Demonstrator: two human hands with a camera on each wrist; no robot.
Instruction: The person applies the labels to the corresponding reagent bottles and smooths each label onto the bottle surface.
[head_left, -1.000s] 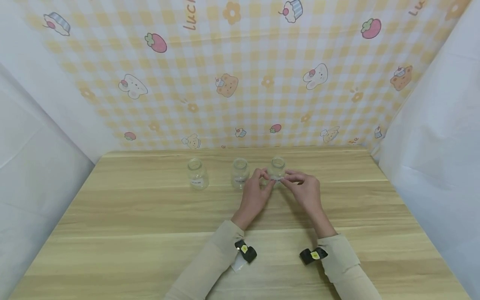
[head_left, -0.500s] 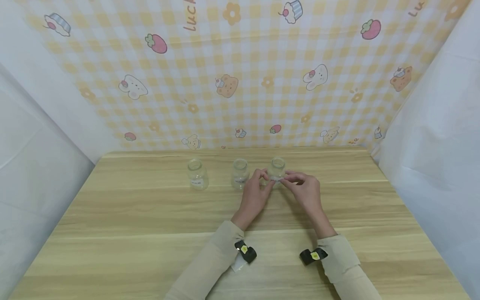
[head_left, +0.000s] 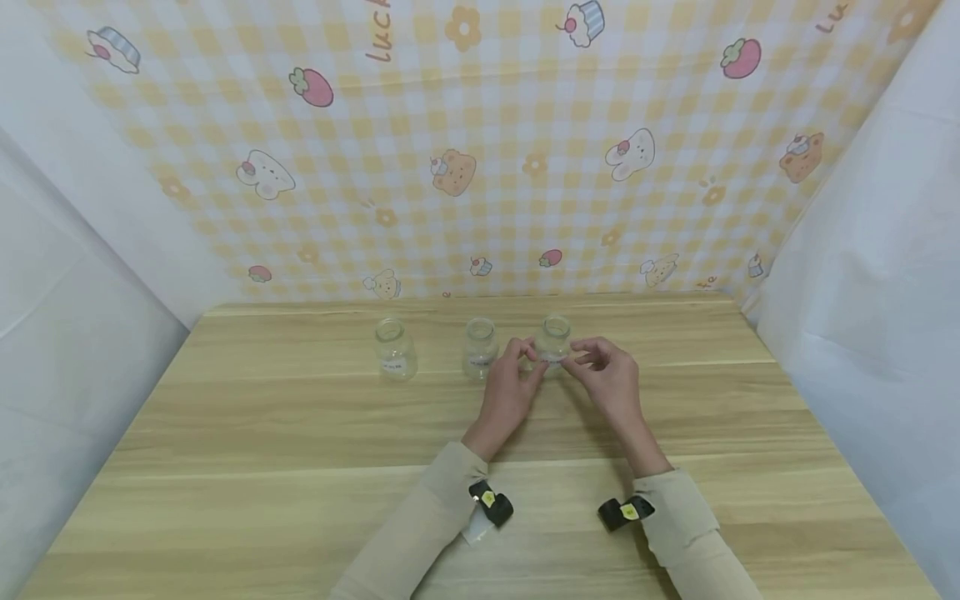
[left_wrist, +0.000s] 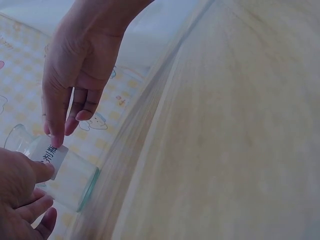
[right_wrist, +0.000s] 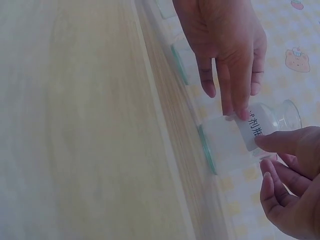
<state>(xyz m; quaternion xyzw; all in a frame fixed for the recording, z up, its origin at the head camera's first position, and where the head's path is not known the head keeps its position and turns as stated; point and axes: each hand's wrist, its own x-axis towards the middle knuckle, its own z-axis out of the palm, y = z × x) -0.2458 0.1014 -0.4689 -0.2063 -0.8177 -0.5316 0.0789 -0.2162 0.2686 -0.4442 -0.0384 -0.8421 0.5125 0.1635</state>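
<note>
A clear glass reagent bottle (head_left: 556, 332) stands upright on the table, rightmost of three. Its white label (right_wrist: 248, 131) carries dark printed characters. My left hand (head_left: 507, 385) holds the bottle's left side, its thumb pressing the label, as the right wrist view shows. On the opposite side is my right hand (head_left: 611, 385), its thumb on the label's right part and its forefinger by the glass. The other right fingers (right_wrist: 274, 200) are bent beside the bottle. To the left stand a middle reagent bottle (head_left: 480, 343) and a left reagent bottle (head_left: 393, 350), both labelled.
Under the left forearm, a small pale sheet (head_left: 478, 527) lies on the wooden table (head_left: 285, 467). A yellow checked cloth (head_left: 495, 217) hangs behind the table's back edge. White fabric walls (head_left: 862, 267) flank both sides.
The fingers of my right hand have lifted slightly from the bottle's side. The left hand and all three bottles look unmoved.
</note>
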